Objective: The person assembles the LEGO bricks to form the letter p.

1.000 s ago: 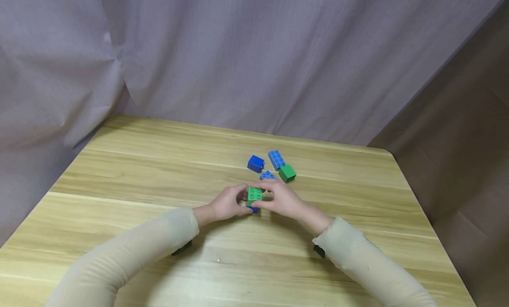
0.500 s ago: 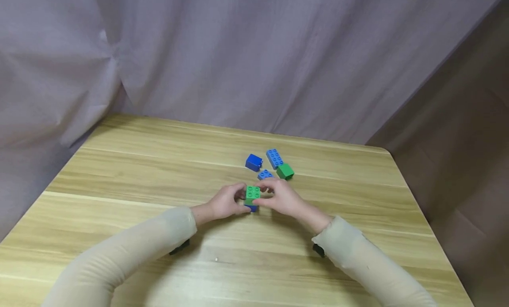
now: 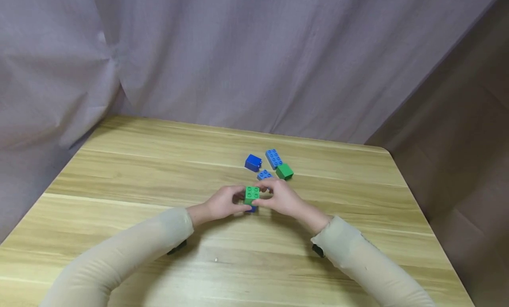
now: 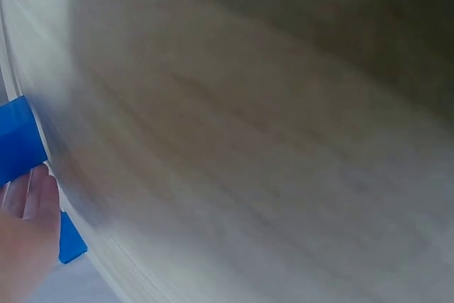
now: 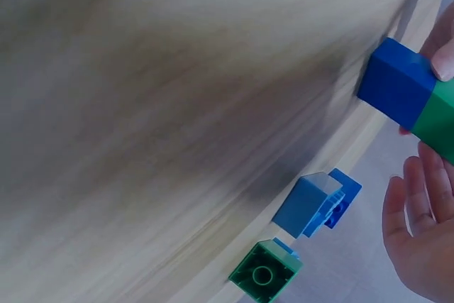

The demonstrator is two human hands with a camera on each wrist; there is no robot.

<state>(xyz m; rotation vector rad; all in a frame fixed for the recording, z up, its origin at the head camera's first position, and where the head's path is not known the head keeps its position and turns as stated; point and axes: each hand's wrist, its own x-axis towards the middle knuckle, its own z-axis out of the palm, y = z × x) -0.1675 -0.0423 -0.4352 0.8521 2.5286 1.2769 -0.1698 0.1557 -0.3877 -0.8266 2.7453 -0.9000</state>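
Two toy building bricks stand stacked in front of me in the head view, a green brick [image 3: 252, 194] with its studs up over a dark blue brick [image 3: 252, 209]. My left hand [image 3: 225, 202] holds the lower blue brick from the left, its thumb at the near side. From the other side my right hand [image 3: 280, 198] pinches the green brick between thumb and fingers. In the right wrist view the blue brick [image 5: 397, 83] and the green brick [image 5: 441, 129] sit flush together. The hands partly hide the stack.
Just beyond the hands lie a dark blue brick [image 3: 253, 163] on its side, a long light blue brick [image 3: 273, 158], a green brick [image 3: 284, 171] and another light blue brick [image 3: 264, 175], partly behind the right hand. A curtain [image 3: 222, 59] hangs behind the wooden table [image 3: 159, 165].
The whole head view has shifted slightly. Both hands keep their grip on the stacked bricks in nearly the same place, and the loose bricks have not moved.
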